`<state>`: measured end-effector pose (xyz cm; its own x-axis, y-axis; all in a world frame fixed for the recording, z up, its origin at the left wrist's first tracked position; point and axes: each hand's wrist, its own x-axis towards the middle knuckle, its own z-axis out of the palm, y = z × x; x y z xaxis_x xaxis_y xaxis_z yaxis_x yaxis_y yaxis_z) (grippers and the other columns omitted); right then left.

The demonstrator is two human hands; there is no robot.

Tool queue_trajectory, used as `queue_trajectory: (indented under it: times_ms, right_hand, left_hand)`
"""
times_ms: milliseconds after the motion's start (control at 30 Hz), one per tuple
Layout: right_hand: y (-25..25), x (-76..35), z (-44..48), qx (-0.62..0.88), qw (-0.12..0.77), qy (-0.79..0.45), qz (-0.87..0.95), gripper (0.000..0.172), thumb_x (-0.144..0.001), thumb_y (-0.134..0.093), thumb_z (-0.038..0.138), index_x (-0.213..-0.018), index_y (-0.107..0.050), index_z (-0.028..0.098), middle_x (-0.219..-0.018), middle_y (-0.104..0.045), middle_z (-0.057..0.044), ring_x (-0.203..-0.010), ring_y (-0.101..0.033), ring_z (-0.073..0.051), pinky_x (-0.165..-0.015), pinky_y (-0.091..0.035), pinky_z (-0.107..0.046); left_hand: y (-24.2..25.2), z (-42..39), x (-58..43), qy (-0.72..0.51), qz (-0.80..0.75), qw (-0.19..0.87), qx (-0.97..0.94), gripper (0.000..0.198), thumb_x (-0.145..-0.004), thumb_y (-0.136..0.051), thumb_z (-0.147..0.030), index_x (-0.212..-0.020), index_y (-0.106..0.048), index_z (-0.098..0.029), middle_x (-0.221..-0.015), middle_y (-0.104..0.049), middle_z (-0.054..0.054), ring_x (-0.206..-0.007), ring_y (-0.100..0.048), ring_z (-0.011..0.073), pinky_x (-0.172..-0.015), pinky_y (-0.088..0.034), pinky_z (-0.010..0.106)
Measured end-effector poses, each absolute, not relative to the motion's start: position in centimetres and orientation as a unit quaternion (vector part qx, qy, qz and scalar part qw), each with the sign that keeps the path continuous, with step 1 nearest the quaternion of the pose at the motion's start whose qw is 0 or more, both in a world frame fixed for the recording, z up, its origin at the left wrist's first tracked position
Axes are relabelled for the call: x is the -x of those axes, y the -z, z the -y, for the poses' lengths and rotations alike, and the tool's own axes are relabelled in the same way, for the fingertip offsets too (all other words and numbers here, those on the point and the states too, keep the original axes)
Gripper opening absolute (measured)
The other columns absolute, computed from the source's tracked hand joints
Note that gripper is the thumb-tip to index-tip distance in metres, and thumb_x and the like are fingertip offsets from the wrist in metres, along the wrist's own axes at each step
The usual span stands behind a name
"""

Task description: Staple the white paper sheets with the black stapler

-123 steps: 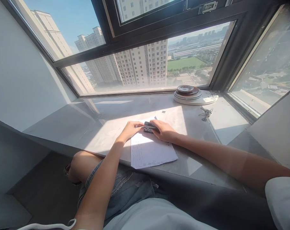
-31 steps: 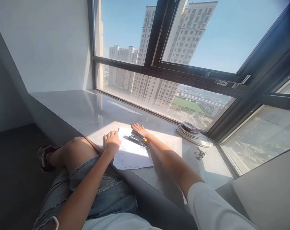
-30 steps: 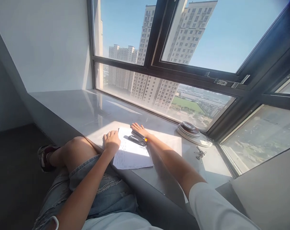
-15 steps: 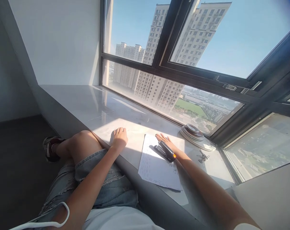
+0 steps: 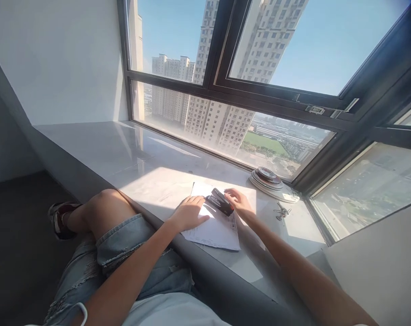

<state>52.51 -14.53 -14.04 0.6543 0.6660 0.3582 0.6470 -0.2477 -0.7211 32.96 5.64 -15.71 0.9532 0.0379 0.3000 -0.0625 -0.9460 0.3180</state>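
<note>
White sheets of paper with writing [image 5: 212,233] lie on the pale windowsill near its front edge. A black stapler with an orange-red end [image 5: 222,201] rests on the upper part of the paper. My left hand [image 5: 189,213] lies over the left side of the sheets, palm down, fingers stretched and thumb apart, holding nothing. At the stapler's right side is my right hand [image 5: 237,201], its fingers bent near the orange-red end; whether they grip it is unclear.
A stack of plates [image 5: 266,179] stands at the back right of the sill [image 5: 151,181] by the window. A small metal object [image 5: 282,212] lies in front of the plates. My bent knee [image 5: 107,203] is beside the sill's front edge.
My left hand has moved right onto the paper and spread its fingers. My right hand has drawn its fingers in at the stapler, which has turned slightly. The view has shifted.
</note>
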Motion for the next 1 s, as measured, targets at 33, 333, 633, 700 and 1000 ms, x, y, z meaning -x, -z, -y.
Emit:
queue_trajectory:
  times_ms: [33, 333, 633, 700, 1000]
  right_hand:
    - [14.5, -51.6, 15.1, 0.791, 0.441, -0.012, 0.424, 0.044, -0.093, -0.070, 0.060, -0.118, -0.072, 0.024, -0.120, -0.077, -0.013, -0.104, -0.073, -0.031, -0.087, -0.062, -0.047]
    - [14.9, -49.8, 14.2, 0.785, 0.417, -0.003, 0.458, 0.048, -0.086, -0.078, 0.038, -0.132, -0.069, 0.026, -0.121, -0.078, -0.011, -0.107, -0.074, -0.033, -0.097, -0.060, -0.052]
    - [12.5, -53.1, 19.6, 0.808, 0.473, 0.080, 0.343, 0.034, -0.078, -0.076, 0.038, -0.107, -0.071, 0.022, -0.100, -0.077, -0.008, -0.091, -0.070, -0.030, -0.083, -0.056, -0.043]
    - [12.2, -54.8, 21.4, 0.833, 0.437, 0.095, 0.325, 0.034, -0.075, -0.075, 0.039, -0.104, -0.071, 0.021, -0.097, -0.077, -0.009, -0.089, -0.069, -0.030, -0.083, -0.054, -0.043]
    - [11.3, -56.7, 23.5, 0.823, 0.342, -0.121, 0.437, 0.045, -0.076, -0.078, 0.038, -0.116, -0.078, 0.018, -0.105, -0.080, -0.009, -0.094, -0.072, -0.031, -0.084, -0.056, -0.042]
  left_hand:
    - [15.6, -5.5, -33.0, -0.156, -0.003, 0.156, -0.975, 0.063, -0.103, -0.061, -0.052, -0.153, -0.058, -0.012, -0.161, -0.058, 0.019, -0.151, -0.052, 0.0349, -0.128, -0.039, 0.051]
    - [15.2, -5.0, -32.8, -0.165, -0.021, 0.113, -0.980, 0.054, -0.106, -0.058, -0.047, -0.147, -0.060, -0.011, -0.150, -0.064, 0.020, -0.140, -0.058, 0.0351, -0.120, -0.045, 0.050]
    - [15.3, -5.2, -32.7, -0.169, -0.037, 0.142, -0.975, 0.050, -0.106, -0.055, -0.041, -0.146, -0.061, -0.011, -0.150, -0.064, 0.020, -0.140, -0.058, 0.0343, -0.123, -0.044, 0.052]
    - [15.4, -5.3, -32.8, -0.174, -0.034, 0.144, -0.974, 0.051, -0.106, -0.055, -0.041, -0.145, -0.061, -0.010, -0.149, -0.064, 0.021, -0.140, -0.059, 0.0351, -0.123, -0.043, 0.053]
    - [15.8, -5.2, -32.8, -0.183, -0.030, 0.149, -0.971, 0.047, -0.105, -0.055, -0.041, -0.141, -0.064, -0.011, -0.144, -0.066, 0.019, -0.135, -0.060, 0.0352, -0.119, -0.045, 0.053]
